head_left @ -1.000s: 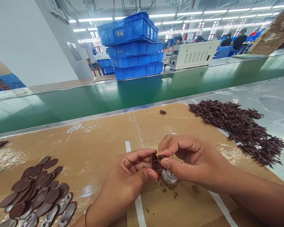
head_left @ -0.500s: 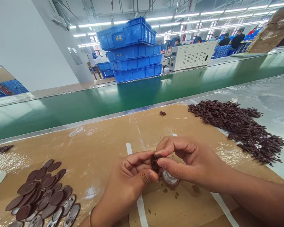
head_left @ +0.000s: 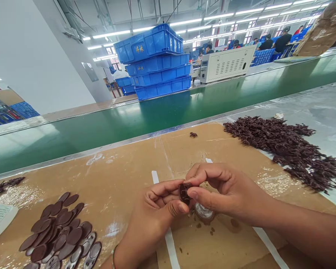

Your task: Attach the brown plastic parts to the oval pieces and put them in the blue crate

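Between both hands, above the brown board, is a small dark brown oval piece [head_left: 184,193]. My left hand [head_left: 156,215] pinches its left side between thumb and fingers. My right hand [head_left: 221,190] grips its upper right edge with thumb and index finger. Just below the right fingers, a round clear-topped item [head_left: 204,212] rests on the board, partly covered, with dark wet spots around it. A pile of brown oval pieces [head_left: 64,231] lies at the lower left. To the right spreads a heap of dark brown twisted bits [head_left: 282,145].
Beyond the brown board [head_left: 128,168] runs a green conveyor belt [head_left: 162,112]. Stacked blue crates [head_left: 159,69] and a beige metal box [head_left: 226,64] stand behind it. A white container [head_left: 1,220] is at the left edge. People sit far back.
The view has shifted slightly, so the table items appear a little further right and more of the white container shows. Both hands keep nearly the same hold on the brown piece.
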The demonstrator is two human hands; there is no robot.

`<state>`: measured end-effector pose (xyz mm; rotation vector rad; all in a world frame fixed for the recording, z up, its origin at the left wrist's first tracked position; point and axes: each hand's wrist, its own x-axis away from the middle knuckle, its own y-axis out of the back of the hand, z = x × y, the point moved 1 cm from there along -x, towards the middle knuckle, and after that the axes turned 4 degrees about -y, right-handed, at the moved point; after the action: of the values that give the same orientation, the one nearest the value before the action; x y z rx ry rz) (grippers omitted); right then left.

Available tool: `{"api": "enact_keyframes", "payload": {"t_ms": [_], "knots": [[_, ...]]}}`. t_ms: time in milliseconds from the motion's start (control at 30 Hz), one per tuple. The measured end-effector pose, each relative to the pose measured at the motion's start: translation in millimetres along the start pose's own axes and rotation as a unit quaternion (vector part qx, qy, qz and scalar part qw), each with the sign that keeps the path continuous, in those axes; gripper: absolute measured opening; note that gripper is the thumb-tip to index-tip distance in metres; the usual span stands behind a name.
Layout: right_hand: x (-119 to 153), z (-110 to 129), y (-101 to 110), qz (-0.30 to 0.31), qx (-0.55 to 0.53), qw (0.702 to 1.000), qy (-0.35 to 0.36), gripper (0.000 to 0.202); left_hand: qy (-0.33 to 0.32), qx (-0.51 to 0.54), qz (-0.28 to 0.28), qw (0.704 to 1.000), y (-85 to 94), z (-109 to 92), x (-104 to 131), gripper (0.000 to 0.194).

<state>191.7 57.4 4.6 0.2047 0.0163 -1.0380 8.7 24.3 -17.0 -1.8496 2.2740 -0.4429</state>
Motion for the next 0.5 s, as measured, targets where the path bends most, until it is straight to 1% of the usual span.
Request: {"api": "enact_keyframes", "payload": {"t_ms": [233,500], "knots": [[1.1,0.8,-0.6,0.009,-0.021,0.999,-0.031,0.017,-0.004,-0.026,0.03,0.999,-0.7,-1.0,1.1,0.031],[1.7,-3.3,-2.5,0.009,-0.043,0.999,-0.031,0.018,-0.003,-0.033,0.017,0.999,-1.3,-1.2,1.1,0.031]]}}
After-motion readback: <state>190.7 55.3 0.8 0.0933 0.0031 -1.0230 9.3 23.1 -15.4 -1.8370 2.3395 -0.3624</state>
